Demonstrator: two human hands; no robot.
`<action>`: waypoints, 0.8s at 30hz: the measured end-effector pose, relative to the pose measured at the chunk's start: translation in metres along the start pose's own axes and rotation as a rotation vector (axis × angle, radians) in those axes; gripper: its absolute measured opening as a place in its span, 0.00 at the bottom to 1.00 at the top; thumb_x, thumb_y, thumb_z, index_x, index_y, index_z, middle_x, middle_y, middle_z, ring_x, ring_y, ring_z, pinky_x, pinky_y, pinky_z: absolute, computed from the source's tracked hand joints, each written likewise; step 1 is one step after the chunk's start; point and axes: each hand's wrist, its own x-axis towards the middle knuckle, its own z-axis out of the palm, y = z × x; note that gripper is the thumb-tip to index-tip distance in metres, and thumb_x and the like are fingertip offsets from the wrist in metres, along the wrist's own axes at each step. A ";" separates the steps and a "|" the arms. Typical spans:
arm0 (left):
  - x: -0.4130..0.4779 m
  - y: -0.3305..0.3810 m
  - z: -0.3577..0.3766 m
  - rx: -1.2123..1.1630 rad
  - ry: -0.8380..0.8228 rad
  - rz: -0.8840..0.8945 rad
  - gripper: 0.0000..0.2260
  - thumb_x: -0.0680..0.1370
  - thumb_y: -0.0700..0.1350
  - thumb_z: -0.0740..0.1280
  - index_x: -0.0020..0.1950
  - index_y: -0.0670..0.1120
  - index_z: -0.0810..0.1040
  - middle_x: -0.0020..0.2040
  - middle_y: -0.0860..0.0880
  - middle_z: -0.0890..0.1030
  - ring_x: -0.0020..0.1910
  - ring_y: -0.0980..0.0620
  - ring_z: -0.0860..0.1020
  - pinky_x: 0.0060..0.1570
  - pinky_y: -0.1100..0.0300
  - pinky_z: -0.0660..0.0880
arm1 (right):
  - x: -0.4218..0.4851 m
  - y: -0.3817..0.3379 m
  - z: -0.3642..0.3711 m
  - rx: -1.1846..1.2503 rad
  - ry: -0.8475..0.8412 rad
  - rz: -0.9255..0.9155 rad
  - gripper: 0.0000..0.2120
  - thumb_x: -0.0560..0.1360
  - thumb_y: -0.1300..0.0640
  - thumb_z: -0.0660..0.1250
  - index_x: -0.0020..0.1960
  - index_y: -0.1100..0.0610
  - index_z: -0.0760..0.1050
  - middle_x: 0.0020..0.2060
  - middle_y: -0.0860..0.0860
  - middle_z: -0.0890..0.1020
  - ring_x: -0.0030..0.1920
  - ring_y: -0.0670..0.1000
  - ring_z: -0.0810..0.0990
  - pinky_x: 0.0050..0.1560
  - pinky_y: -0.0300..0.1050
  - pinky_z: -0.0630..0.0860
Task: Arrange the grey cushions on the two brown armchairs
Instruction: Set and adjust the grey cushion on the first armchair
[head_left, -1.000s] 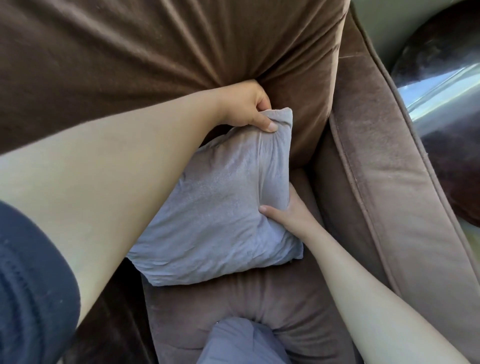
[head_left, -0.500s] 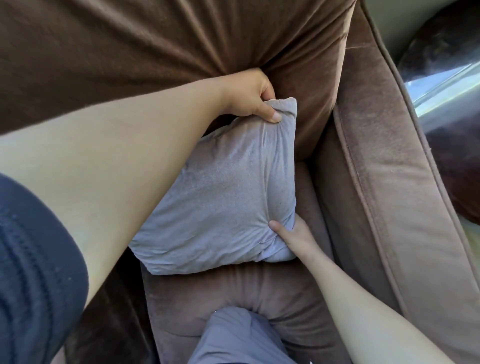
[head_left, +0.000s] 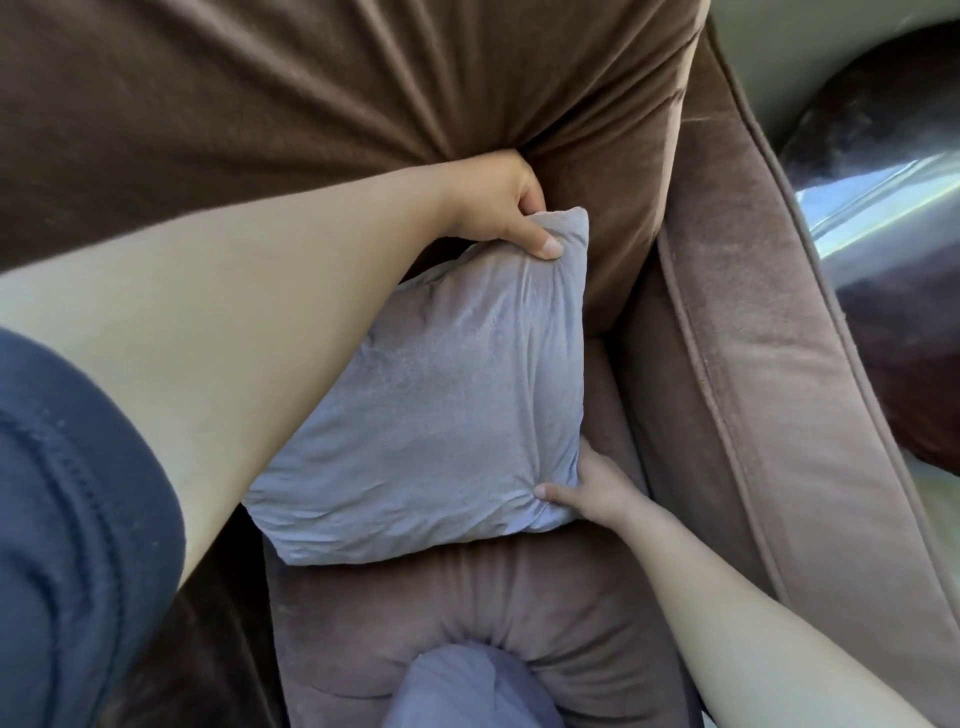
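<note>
**Two Hands Hold a Grey Cushion on a Brown Chair**

A soft, square grey cushion sits on the seat of a big brown velvet armchair. The cushion leans back against the chair's puffy brown back pad. It is tilted, with one corner pointing up and to the right. It sits close to the chair's right arm.

The left hand grabs the top corner of the cushion. The thumb presses on the front of the cloth and the other fingers curl behind it. The cloth bunches up in little folds where the hand pinches it. The left arm reaches across from the left side, and a dark blue sleeve shows near the shoulder.

The right hand holds the cushion's lower right corner. The thumb lies on the front of the cushion and the rest of the fingers are tucked behind it, so they are hidden. The cloth wrinkles here too.

At the bottom of the view, a second bit of grey soft cloth pokes up over the front edge of the brown seat. It presses a dent into the seat. I cannot tell what it is.

To the far right, past the chair's arm, is something dark and shiny.
</note>
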 end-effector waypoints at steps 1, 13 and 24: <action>-0.002 0.001 0.000 0.013 -0.001 -0.003 0.18 0.72 0.58 0.75 0.41 0.42 0.84 0.36 0.48 0.79 0.35 0.56 0.75 0.37 0.61 0.71 | -0.001 -0.005 -0.004 -0.019 -0.016 0.010 0.45 0.64 0.47 0.81 0.74 0.52 0.62 0.69 0.49 0.74 0.69 0.51 0.72 0.68 0.47 0.71; -0.102 0.017 0.041 -0.031 0.317 0.073 0.17 0.77 0.50 0.71 0.65 0.47 0.79 0.59 0.50 0.83 0.59 0.53 0.80 0.61 0.58 0.75 | -0.073 -0.172 -0.076 -0.273 0.673 -0.278 0.21 0.75 0.57 0.66 0.66 0.61 0.70 0.59 0.60 0.75 0.57 0.61 0.76 0.51 0.49 0.72; -0.266 -0.122 0.116 0.651 0.542 -0.046 0.40 0.76 0.67 0.58 0.81 0.45 0.55 0.81 0.46 0.57 0.81 0.43 0.54 0.73 0.30 0.52 | -0.071 -0.222 0.045 -1.113 0.563 -0.717 0.46 0.72 0.36 0.66 0.80 0.57 0.54 0.79 0.54 0.59 0.80 0.57 0.53 0.77 0.64 0.51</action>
